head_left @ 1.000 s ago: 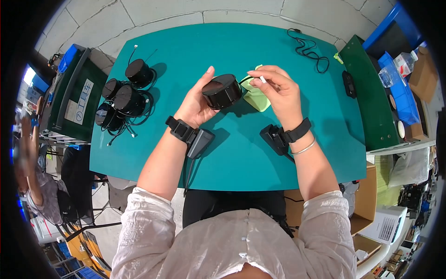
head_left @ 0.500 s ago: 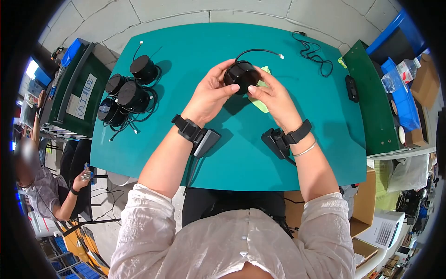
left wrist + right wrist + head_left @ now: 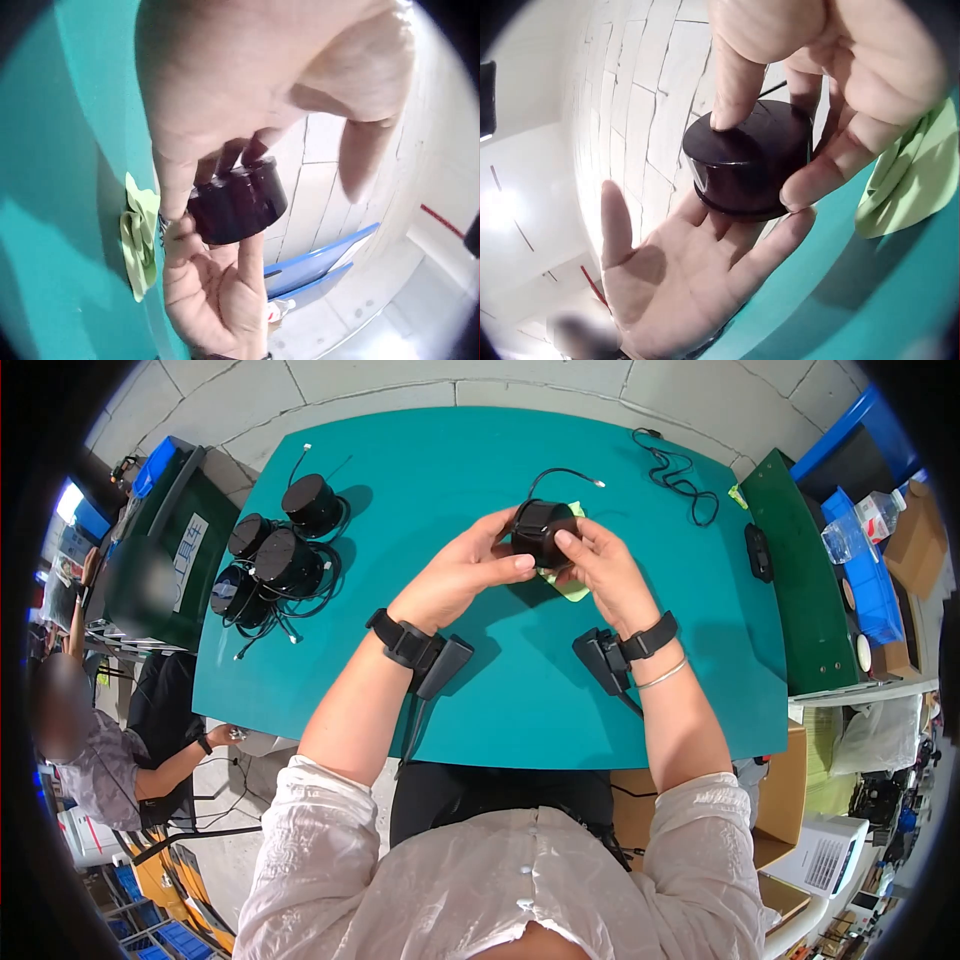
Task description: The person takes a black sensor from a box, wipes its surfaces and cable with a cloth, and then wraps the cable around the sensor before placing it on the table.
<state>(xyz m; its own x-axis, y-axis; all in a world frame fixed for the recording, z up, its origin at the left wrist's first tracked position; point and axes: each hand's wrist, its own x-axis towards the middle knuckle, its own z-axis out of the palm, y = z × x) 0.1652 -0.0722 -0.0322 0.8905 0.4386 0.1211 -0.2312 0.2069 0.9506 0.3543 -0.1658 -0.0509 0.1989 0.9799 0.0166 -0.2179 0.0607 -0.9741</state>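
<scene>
A round black device (image 3: 540,532) with a short cable is held above the table in the head view. My right hand (image 3: 612,578) grips it, thumb on the flat face and fingers at the side, as the right wrist view shows on the device (image 3: 746,161). Against its other side rest the extended fingers of my left hand (image 3: 452,578), whose thumb stands away from it; the palm of that left hand (image 3: 679,281) is spread. The cable's white plug (image 3: 599,484) hangs free. Under the hands lies a light green cloth (image 3: 568,585), partly hidden.
Several similar black devices (image 3: 288,560) with tangled cables stand at the left of the green table (image 3: 480,700). A black cable (image 3: 675,478) lies at the back right, a small black object (image 3: 758,552) at the right edge. Another person (image 3: 95,760) sits at the far left.
My right hand let go of the plug and took hold of the device, which moved right and was turned. The left thumb has since come off it.
</scene>
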